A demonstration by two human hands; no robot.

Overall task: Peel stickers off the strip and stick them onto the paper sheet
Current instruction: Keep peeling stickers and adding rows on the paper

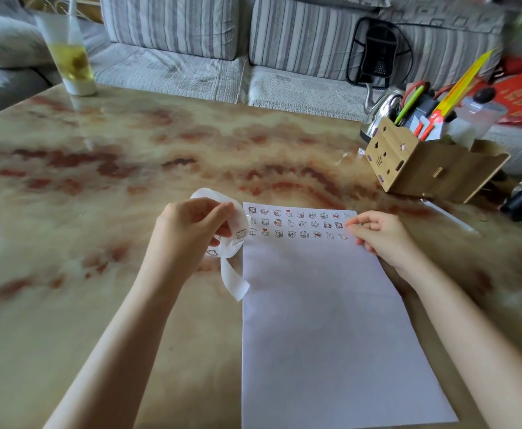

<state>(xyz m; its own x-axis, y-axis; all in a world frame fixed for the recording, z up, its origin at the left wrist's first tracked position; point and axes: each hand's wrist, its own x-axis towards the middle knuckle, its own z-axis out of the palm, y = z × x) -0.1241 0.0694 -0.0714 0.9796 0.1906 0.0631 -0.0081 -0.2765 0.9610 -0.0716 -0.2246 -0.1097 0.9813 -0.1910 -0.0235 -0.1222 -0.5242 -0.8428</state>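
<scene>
A white paper sheet lies on the marble table, with three rows of small cartoon stickers across its top. My left hand holds the curled white sticker strip just left of the sheet's top corner; a loose tail of the strip hangs down toward the table. My right hand rests at the sheet's upper right edge, its fingertips touching the paper beside the last stickers. Whether a sticker sits under those fingertips I cannot tell.
A wooden desk organiser with pens, scissors and a yellow ruler stands at the right. A metal kettle is behind it. A tall glass of yellow drink stands far left. A striped sofa runs behind the table.
</scene>
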